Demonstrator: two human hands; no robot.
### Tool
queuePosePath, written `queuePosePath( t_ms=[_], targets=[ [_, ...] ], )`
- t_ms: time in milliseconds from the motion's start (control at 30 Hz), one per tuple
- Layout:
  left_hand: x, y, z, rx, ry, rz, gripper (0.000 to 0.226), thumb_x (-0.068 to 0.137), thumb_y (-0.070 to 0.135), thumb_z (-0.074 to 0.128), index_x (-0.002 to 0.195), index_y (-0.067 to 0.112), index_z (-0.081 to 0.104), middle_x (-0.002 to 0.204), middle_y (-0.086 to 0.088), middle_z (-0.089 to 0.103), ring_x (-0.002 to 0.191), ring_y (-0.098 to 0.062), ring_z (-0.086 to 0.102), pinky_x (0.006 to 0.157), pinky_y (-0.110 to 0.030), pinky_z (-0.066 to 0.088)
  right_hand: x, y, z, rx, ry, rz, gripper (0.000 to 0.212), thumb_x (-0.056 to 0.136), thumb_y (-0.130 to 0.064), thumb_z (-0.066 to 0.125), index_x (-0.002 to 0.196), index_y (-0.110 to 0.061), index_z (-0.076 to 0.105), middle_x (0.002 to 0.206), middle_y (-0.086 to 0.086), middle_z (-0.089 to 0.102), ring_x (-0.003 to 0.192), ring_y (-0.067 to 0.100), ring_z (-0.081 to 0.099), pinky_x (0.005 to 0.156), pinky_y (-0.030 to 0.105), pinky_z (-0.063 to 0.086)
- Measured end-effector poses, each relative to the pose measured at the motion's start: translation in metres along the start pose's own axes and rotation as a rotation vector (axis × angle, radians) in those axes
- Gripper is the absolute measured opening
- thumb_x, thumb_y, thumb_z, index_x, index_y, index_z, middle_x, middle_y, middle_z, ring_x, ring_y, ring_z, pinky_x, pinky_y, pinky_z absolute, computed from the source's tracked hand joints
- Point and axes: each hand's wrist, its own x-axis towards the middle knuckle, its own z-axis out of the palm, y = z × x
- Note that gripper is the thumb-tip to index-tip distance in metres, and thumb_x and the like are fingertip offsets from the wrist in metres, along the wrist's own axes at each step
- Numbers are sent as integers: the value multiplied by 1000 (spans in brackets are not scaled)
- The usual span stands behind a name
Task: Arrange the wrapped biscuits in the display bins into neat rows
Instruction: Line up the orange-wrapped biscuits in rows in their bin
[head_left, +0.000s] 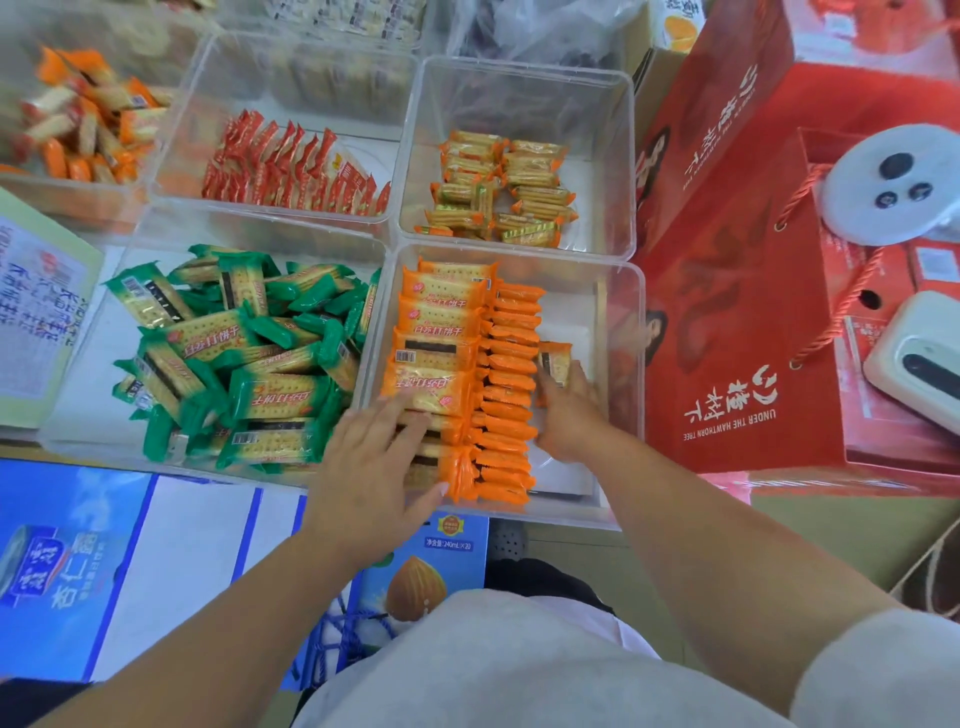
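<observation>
The orange biscuits (457, 374) lie in a clear bin (621, 364) at lower centre of the frame, set in a flat column and an adjoining on-edge row. The left hand (374, 467) rests flat on the near packets, fingers spread. The right hand (569, 415) is beside the row, fingers extended against one packet (553, 361). Green biscuits (244, 358) lie jumbled in the bin to the left.

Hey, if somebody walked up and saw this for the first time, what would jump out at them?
Probably the two hands, left and right, pressing on neat orange biscuit rows in the near clear bin. Beside it lies a jumbled heap of green packets, and big red gift bags fill the right side.
</observation>
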Motion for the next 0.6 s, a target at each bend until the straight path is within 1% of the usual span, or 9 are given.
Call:
queuePosePath(
  t_ms=[100,133,167,233,267,367,433,533,600],
  targets=[
    [-6,3,-1,-32,-32,-53,67,89,50,66,145,16,51,155,-9,41,142,-31,37,121,-50,25,1,2,6,14,4,2,114,81,-6,74,155,-54,2,165,0,-26,154,38,-3,116,40,28],
    [-6,4,-3,-27,-34,-60,66,89,48,68,145,16,51,152,-9,43,140,-30,39,120,-48,27,-1,1,8,101,-19,16,108,82,-10,75,155,-53,9,168,4,-15,152,39,8,112,41,32],
    [-4,4,-5,-15,-36,-62,66,88,47,69,144,17,52,149,-8,46,138,-29,42,117,-46,31,-4,-2,9,238,-23,6,97,85,-19,75,155,-51,16,168,10,7,147,40,25,107,42,38],
    [1,4,-9,16,-48,-61,65,86,49,70,142,20,53,144,-4,49,132,-27,45,111,-44,38,-3,0,15,387,72,26,80,90,-36,72,153,-47,24,145,16,50,127,39,53,101,49,46],
    [3,5,-11,31,-62,-63,66,85,52,69,142,22,52,142,-2,49,130,-25,45,108,-44,39,1,3,18,370,111,2,77,90,-37,71,152,-44,26,137,14,55,123,38,56,103,50,46],
    [9,9,-17,63,-105,-95,77,83,59,69,147,25,45,144,1,46,130,-24,42,108,-42,39,-4,4,14,150,-20,-73,50,89,-30,64,136,-36,49,138,10,34,118,31,44,103,33,40],
    [12,10,-20,114,-129,-116,84,81,64,67,150,26,40,145,3,44,131,-23,40,108,-40,39,-8,6,16,153,-59,-66,33,91,-30,59,123,-38,55,133,6,28,113,26,41,100,27,40],
    [15,11,-23,181,-136,-137,86,74,71,68,145,29,46,136,4,49,124,-23,43,102,-39,40,-16,6,15,249,-58,-54,23,88,-29,62,110,-36,57,143,5,31,118,32,50,105,39,44],
    [16,13,-25,202,-106,-134,79,68,71,72,134,30,57,124,4,54,115,-24,46,95,-40,40,-19,5,11,336,-1,-51,20,86,-27,64,105,-28,59,137,8,46,113,32,57,102,45,48]
  ],
)
